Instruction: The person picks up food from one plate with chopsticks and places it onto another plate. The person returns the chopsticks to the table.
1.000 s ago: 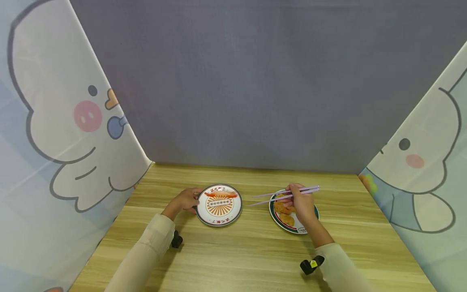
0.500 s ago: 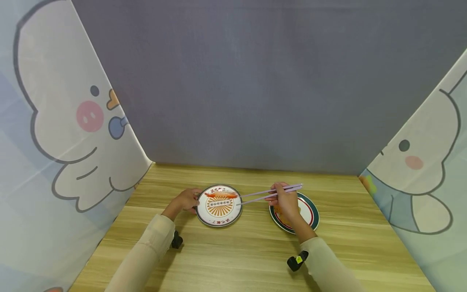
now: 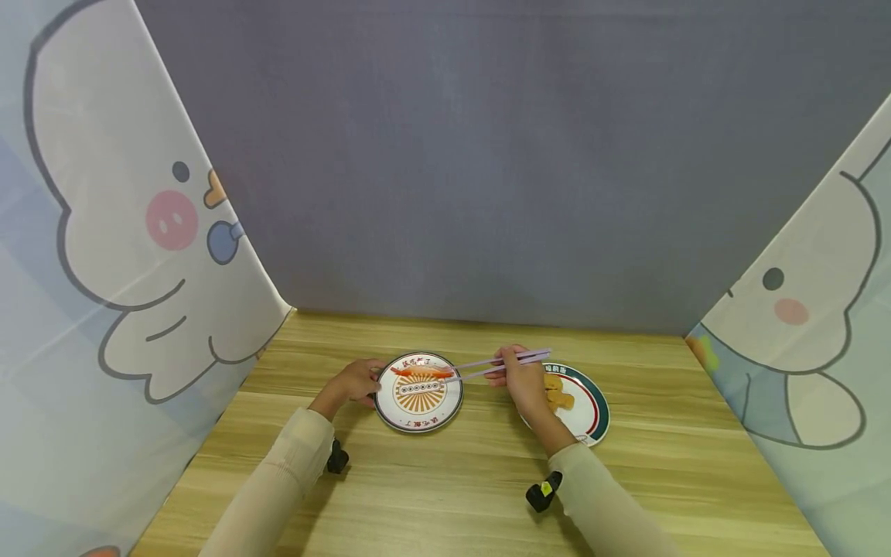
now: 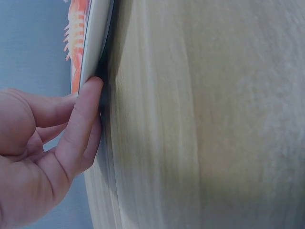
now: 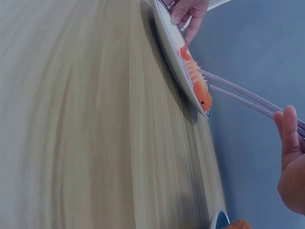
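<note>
An orange-red toy-like shrimp (image 3: 421, 373) lies on a white plate (image 3: 418, 419) with a sunburst print. At that plate's left rim, my left hand (image 3: 353, 381) pinches the edge between thumb and fingers, seen closely in the left wrist view. My right hand (image 3: 520, 379) holds a pair of lilac chopsticks (image 3: 503, 362). Their tips, slightly apart, reach the shrimp's right end; in the right wrist view they are partly behind the shrimp (image 5: 196, 80), so contact is hard to tell. My right forearm partly covers a green-rimmed plate (image 3: 588, 422) bearing several golden fried pieces (image 3: 559, 394).
The wood-grain table (image 3: 431, 495) runs back to a grey cloth wall (image 3: 480, 170). Cartoon-printed panels stand on the left (image 3: 104, 255) and right (image 3: 800, 340). A black wrist camera (image 3: 541, 495) sits on my right wrist.
My right hand has moved left with the chopsticks, from over the green-rimmed plate to beside the white plate, bringing the tips to the shrimp. The left hand has stayed on the rim.
</note>
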`<action>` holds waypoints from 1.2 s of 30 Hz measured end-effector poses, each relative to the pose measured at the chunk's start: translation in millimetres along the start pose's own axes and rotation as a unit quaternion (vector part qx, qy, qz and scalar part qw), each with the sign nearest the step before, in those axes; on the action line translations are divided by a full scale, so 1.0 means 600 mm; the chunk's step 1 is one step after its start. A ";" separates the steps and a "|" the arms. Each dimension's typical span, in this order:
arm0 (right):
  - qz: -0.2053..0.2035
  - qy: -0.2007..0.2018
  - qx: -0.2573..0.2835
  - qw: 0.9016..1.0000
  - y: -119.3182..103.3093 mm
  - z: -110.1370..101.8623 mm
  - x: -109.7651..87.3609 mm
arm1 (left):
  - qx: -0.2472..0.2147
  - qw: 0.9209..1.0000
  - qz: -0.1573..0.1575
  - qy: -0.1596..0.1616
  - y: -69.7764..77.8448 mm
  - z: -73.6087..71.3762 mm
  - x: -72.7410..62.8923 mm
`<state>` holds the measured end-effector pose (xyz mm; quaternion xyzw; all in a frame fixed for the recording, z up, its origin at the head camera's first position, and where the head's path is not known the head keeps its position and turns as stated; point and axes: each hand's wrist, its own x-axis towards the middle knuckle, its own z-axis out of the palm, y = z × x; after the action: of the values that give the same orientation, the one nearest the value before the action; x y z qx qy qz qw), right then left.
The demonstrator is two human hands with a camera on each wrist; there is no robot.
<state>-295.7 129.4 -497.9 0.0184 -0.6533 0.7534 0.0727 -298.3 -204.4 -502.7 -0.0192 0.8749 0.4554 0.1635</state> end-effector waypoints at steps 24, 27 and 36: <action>0.014 0.000 -0.040 0.999 0.001 0.055 0.011 | 0.003 1.000 -0.010 -0.012 0.005 0.001 0.001; 0.004 0.002 -0.053 0.999 0.004 0.058 0.012 | 0.007 1.000 -0.008 -0.010 0.005 0.001 0.003; -0.022 0.020 -0.065 0.997 0.008 0.065 0.006 | 0.000 1.000 -0.008 -0.011 0.004 0.002 0.004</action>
<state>-302.6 90.7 -496.3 0.0130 -0.6987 0.7077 0.1037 -301.0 -201.5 -502.3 -0.0213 0.8730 0.4541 0.1769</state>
